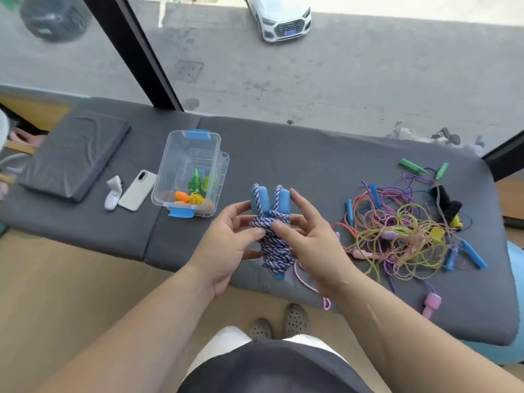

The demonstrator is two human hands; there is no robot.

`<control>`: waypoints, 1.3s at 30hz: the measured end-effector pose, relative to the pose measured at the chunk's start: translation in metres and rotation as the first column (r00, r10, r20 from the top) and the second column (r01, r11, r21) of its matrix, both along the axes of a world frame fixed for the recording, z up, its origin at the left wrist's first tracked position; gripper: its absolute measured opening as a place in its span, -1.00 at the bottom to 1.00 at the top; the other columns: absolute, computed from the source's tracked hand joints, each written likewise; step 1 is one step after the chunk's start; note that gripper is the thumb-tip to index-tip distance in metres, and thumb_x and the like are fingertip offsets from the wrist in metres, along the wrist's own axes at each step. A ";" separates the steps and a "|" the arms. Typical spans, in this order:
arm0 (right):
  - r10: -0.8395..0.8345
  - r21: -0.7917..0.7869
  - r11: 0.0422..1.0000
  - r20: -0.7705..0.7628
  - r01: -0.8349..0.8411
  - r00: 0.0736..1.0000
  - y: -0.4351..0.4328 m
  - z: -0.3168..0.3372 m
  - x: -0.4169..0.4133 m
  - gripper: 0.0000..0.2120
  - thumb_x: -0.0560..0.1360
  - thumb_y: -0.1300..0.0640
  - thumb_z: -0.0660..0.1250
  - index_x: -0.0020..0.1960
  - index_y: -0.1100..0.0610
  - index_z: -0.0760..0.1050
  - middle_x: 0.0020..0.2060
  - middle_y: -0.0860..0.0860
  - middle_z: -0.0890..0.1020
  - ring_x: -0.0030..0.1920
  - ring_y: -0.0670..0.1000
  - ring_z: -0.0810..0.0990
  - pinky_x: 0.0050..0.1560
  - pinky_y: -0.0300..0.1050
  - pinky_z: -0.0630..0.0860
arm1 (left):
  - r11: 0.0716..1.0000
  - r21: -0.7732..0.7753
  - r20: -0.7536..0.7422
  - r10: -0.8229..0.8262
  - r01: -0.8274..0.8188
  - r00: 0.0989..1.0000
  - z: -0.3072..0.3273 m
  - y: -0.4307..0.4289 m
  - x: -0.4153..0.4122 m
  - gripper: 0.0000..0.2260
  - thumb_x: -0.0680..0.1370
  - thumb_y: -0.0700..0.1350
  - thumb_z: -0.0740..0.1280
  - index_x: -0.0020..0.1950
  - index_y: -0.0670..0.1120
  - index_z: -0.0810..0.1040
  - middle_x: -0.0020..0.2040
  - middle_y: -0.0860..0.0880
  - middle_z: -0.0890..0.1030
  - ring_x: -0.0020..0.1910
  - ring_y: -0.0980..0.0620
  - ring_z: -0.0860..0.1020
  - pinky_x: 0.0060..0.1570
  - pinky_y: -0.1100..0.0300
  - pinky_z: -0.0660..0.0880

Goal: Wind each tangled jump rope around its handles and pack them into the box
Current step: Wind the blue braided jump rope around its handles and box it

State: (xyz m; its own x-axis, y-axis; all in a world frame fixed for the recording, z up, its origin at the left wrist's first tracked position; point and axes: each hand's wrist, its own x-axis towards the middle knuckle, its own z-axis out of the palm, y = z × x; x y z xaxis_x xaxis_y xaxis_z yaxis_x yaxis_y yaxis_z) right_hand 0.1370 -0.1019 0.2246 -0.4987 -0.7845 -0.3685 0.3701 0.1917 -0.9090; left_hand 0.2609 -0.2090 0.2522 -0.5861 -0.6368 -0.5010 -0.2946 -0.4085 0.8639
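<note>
**Both hands on the blue rope, centre of frame**

Nearest, at the bottom middle, are two grey shoes (279, 324) on the wooden floor. Above them the bare forearms rise to the centre, where both hands hold one rope (276, 248), a blue-and-white braid wound thick around its two blue handles (279, 199). The left hand (226, 245) has its thumb pressed on the coils and its fingers spread behind them. The right hand (309, 239) pinches the top wrap with its thumb, its other fingers fanned behind the handles. A loose pinkish end (312, 287) trails down over the grey mat (312, 165).

Right of centre lies a tangle (402, 236) of thin coloured ropes. Left of centre is the clear box (175, 163), lid off, holding an orange bundle (188, 198) and a green bundle (195, 181). Just left of it lie a phone (138, 190) and a small white gadget (113, 192). At the top, through the window, is a white car (280, 18).
</note>
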 end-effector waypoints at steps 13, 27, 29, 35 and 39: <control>-0.064 0.136 0.989 -0.015 0.066 0.998 -0.149 -0.038 0.058 -0.57 0.54 0.18 0.43 0.33 -0.07 0.42 0.08 0.05 0.69 -0.01 0.09 0.72 0.06 0.17 0.65 | 0.991 0.088 0.060 -0.102 0.096 0.993 -0.042 -0.155 0.053 -0.67 0.60 -0.25 0.37 0.32 0.06 0.52 0.14 -0.11 0.68 0.14 -0.07 0.66 0.12 -0.13 0.59; -0.150 0.329 0.934 0.013 0.138 0.989 -0.343 -0.067 0.138 -0.31 0.43 0.18 0.55 0.45 -0.12 0.35 0.06 0.05 0.69 0.02 0.05 0.71 0.09 0.10 0.65 | 0.959 0.206 0.166 -0.231 0.195 0.959 -0.082 -0.373 0.095 -0.81 0.63 -0.25 0.34 0.18 -0.02 0.52 0.06 -0.13 0.69 -0.15 -0.01 0.70 -0.10 -0.10 0.66; -0.133 0.369 0.919 -0.034 0.136 0.991 -0.358 -0.083 0.132 -0.26 0.39 0.12 0.55 0.47 -0.15 0.31 0.05 0.03 0.68 0.00 0.03 0.72 0.09 0.15 0.64 | 0.951 0.221 0.185 -0.259 0.216 0.948 -0.093 -0.387 0.087 -0.78 0.64 -0.26 0.29 0.24 -0.03 0.53 0.06 -0.11 0.70 -0.12 0.00 0.70 -0.06 -0.09 0.66; -0.107 0.507 0.846 -0.144 0.166 0.984 -0.395 -0.138 0.080 -0.33 0.42 0.04 0.51 0.46 -0.12 0.32 0.05 -0.04 0.66 0.00 -0.01 0.69 0.12 0.12 0.62 | 0.948 0.038 0.327 -0.311 0.316 0.893 -0.133 -0.424 0.062 -0.64 0.62 -0.19 0.31 0.40 0.06 0.45 0.24 0.06 0.59 -0.01 0.26 0.62 -0.01 0.38 0.52; -0.115 0.584 0.787 -0.175 0.197 0.978 -0.424 -0.180 0.054 -0.28 0.41 -0.04 0.49 0.49 -0.12 0.26 0.17 -0.01 0.62 0.07 0.05 0.65 0.14 0.13 0.62 | 0.919 -0.074 0.450 -0.316 0.388 0.835 -0.170 -0.450 0.057 -0.50 0.56 -0.15 0.33 0.49 0.12 0.40 0.32 0.10 0.52 0.14 0.13 0.56 0.16 0.22 0.50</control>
State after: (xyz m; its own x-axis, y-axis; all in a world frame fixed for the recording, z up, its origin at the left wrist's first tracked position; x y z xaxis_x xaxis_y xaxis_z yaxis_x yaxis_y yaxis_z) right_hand 0.1913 -0.5259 0.0443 -0.6685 -0.3371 -0.6629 0.3356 0.6587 -0.6734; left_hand 0.3174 -0.6589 0.0824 -0.5413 -0.5181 -0.6622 -0.7413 -0.0776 0.6666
